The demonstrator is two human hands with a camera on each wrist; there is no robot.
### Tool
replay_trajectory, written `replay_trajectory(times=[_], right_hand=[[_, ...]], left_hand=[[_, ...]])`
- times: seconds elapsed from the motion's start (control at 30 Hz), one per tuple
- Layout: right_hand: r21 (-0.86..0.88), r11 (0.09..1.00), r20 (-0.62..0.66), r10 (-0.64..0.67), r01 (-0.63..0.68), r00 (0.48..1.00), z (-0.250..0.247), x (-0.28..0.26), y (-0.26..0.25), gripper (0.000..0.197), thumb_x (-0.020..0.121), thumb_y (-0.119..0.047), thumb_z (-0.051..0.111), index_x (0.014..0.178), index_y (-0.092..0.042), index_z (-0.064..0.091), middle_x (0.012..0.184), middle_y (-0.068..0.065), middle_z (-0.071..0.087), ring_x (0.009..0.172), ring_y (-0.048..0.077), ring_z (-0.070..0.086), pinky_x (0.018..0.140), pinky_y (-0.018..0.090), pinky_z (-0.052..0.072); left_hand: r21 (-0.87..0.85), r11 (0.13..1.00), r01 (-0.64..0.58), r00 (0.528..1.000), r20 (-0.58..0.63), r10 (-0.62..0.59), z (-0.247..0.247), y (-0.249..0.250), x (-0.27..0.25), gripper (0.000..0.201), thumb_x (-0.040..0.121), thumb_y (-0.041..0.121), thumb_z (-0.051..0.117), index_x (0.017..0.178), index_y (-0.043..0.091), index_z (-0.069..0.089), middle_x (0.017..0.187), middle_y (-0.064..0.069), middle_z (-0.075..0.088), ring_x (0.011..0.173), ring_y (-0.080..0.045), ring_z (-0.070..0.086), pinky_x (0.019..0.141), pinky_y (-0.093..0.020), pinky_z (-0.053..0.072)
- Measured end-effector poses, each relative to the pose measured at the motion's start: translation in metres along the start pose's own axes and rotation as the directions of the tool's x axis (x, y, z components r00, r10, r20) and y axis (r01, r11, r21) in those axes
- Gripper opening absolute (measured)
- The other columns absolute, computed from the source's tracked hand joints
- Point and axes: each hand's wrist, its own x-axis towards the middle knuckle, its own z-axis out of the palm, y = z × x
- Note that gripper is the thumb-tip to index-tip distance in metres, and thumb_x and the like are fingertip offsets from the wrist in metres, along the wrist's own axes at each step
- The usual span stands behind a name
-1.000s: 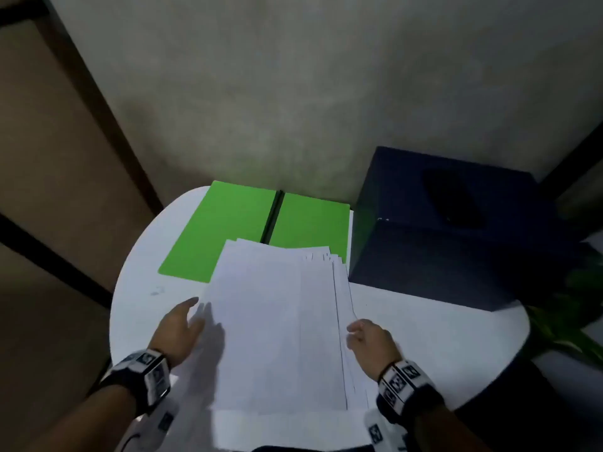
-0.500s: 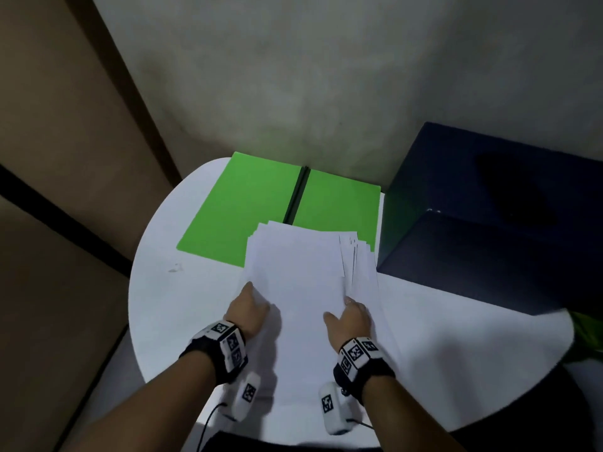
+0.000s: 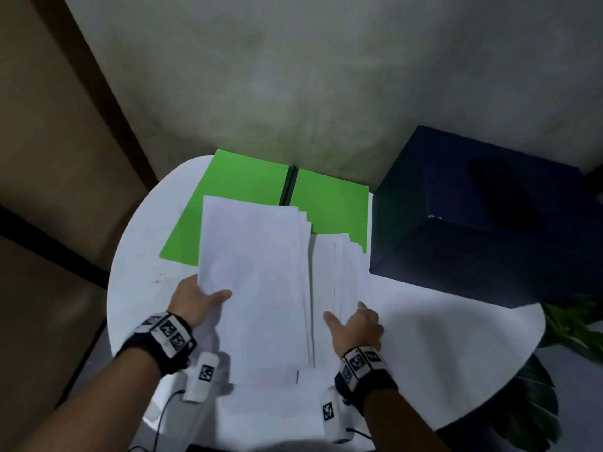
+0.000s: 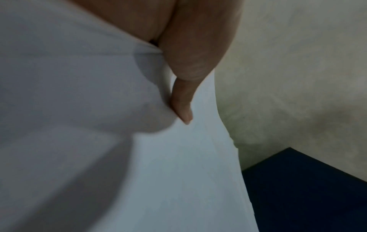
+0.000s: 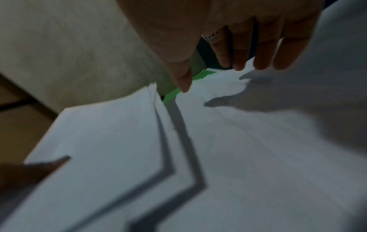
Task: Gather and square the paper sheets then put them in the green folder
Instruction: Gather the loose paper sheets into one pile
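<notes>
An open green folder lies at the back of the white round table. In front of it, my left hand pinches the left edge of a stack of white sheets, thumb on top, and holds it a little off the table. More sheets lie fanned out to its right, their far corners on the folder. My right hand is over the near part of these fanned sheets with straight fingers; their shadow falls on the paper below.
A large dark blue box stands on the table at the right, close to the fanned sheets and the folder. Green plant leaves show past the table's right edge. A grey wall rises behind the folder.
My left hand has taken hold of the stack's left edge and raised it. My right hand has shifted right onto the fanned sheets, which now lie apart from the held stack.
</notes>
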Motion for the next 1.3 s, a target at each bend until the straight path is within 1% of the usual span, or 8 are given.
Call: replay_trajectory(times=[0.13,0.27,0.43,0.63,0.9,1.03,1.13,1.3], right_hand=[[-0.261,0.964,0.045,-0.032,0.042,0.998,0.021,-0.007,-0.009,0.11,0.066,-0.073,0.068,0.147,-0.012,0.025,0.141,0.007,0.031,0.129,0.029,0.034,0.1,0.046,0.04],[-0.156,0.988,0.07,0.017,-0.006,0.997,0.02,0.004,-0.011,0.095,0.069,-0.056,0.077,0.141,-0.012,0.034,0.14,0.009,0.041,0.128,0.031,0.042,0.101,0.049,0.044],[-0.194,0.981,0.093,0.035,-0.017,0.995,0.021,0.0,-0.021,0.107,0.064,-0.06,0.079,0.145,-0.012,0.027,0.142,0.01,0.039,0.132,0.031,0.038,0.102,0.049,0.041],[0.046,0.999,0.161,0.017,-0.025,0.987,0.013,0.003,-0.021,0.076,0.079,-0.028,0.079,0.139,-0.004,0.039,0.134,0.017,0.056,0.12,0.033,0.058,0.097,0.036,0.051],[-0.182,0.973,0.104,-0.121,0.139,0.987,0.018,-0.003,-0.029,0.095,0.073,-0.045,0.079,0.141,0.0,0.031,0.139,0.016,0.044,0.129,0.032,0.045,0.11,0.039,0.037],[-0.092,0.993,0.108,-0.064,0.075,0.992,0.026,-0.006,-0.035,0.082,0.069,-0.031,0.086,0.13,-0.003,0.039,0.13,0.015,0.053,0.118,0.031,0.056,0.096,0.038,0.049],[-0.003,0.999,0.158,0.048,-0.049,0.986,0.011,0.008,-0.029,0.05,0.072,-0.021,0.081,0.107,-0.007,0.048,0.12,0.015,0.062,0.102,0.031,0.063,0.087,0.035,0.055],[0.174,0.984,0.205,0.003,-0.04,0.979,-0.014,0.013,-0.017,0.076,0.078,-0.022,0.079,0.142,-0.005,0.042,0.141,0.013,0.052,0.125,0.031,0.054,0.103,0.034,0.045]], left_hand=[[-0.038,0.999,-0.013,0.999,0.041,0.015,-0.022,-0.01,0.007,0.037,0.072,0.012,0.085,0.106,0.008,0.069,0.092,-0.008,0.07,0.087,-0.023,0.067,0.079,-0.03,0.047],[-0.063,0.998,-0.01,0.999,0.03,0.012,-0.024,-0.019,0.009,0.041,0.072,0.015,0.086,0.108,0.009,0.068,0.094,-0.006,0.071,0.088,-0.023,0.067,0.083,-0.033,0.049],[-0.111,0.993,0.034,0.999,0.042,-0.03,-0.02,-0.025,0.005,0.036,0.073,0.014,0.085,0.105,0.011,0.069,0.091,-0.006,0.072,0.088,-0.025,0.068,0.079,-0.032,0.049],[-0.102,0.993,0.064,0.997,0.059,-0.058,-0.02,-0.026,-0.001,0.032,0.074,0.017,0.084,0.1,0.015,0.065,0.083,0.001,0.069,0.078,-0.02,0.065,0.073,-0.031,0.046],[-0.089,0.992,0.085,0.993,0.091,-0.077,-0.023,-0.036,-0.002,0.032,0.077,0.014,0.082,0.105,0.013,0.066,0.092,-0.005,0.071,0.09,-0.027,0.066,0.079,-0.035,0.048],[-0.007,0.999,0.048,0.996,0.079,-0.047,-0.022,-0.041,0.0,0.033,0.076,0.017,0.082,0.106,0.012,0.067,0.099,-0.009,0.072,0.091,-0.028,0.067,0.084,-0.04,0.052],[0.036,0.999,0.019,0.995,0.094,-0.022,-0.023,-0.042,0.0,0.032,0.077,0.017,0.081,0.105,0.014,0.067,0.1,-0.008,0.072,0.093,-0.028,0.067,0.088,-0.042,0.052],[0.04,0.999,0.022,0.994,0.11,-0.026,-0.025,-0.045,-0.001,0.036,0.079,0.012,0.079,0.112,0.01,0.065,0.102,-0.009,0.071,0.095,-0.028,0.066,0.084,-0.035,0.049]])
